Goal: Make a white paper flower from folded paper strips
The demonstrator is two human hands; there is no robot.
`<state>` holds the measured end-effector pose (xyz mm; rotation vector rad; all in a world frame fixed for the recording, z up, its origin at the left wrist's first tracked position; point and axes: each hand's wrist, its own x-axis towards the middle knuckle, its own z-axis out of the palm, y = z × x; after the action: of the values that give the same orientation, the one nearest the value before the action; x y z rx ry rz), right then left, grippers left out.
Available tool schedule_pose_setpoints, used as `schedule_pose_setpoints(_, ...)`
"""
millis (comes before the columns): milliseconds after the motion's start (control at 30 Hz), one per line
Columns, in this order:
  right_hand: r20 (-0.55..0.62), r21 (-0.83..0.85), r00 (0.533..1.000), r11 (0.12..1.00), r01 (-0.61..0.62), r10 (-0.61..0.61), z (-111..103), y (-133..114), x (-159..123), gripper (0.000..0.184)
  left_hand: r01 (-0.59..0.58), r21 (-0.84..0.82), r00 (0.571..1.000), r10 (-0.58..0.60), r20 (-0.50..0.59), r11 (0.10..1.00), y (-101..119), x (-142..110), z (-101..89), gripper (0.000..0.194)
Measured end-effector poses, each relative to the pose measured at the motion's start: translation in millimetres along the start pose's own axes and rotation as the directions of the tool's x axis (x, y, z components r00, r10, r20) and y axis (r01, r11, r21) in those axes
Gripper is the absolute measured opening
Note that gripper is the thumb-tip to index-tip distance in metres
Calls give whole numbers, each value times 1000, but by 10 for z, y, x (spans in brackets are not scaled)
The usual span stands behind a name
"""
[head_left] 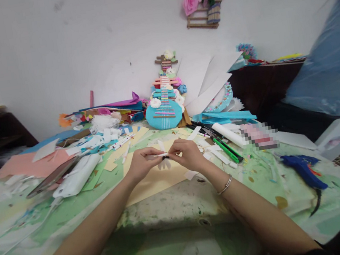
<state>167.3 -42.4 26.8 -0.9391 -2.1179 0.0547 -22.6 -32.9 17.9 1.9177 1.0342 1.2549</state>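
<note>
My left hand and my right hand meet above a cream paper sheet in the middle of the table. Between their fingertips is a small white paper piece with petal-like tips and a dark spot near its middle. Both hands are closed in a pinch on it, thumbs against forefingers. A thin pale strip seems to run along my left fingertips; its exact shape is too small to make out.
Behind the hands stands a blue paper lute with paper flowers. On the right are a green-handled cutter, a white roll and a blue glue gun. At left lie a white power strip and a phone.
</note>
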Motion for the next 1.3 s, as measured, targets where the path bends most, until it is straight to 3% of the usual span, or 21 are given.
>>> schedule_pose_setpoints(1300,11,-16,1000,1000,-9,9,-14,-17,1,15,-23,-3,1000,24,18,1000,-6,3,-5,15)
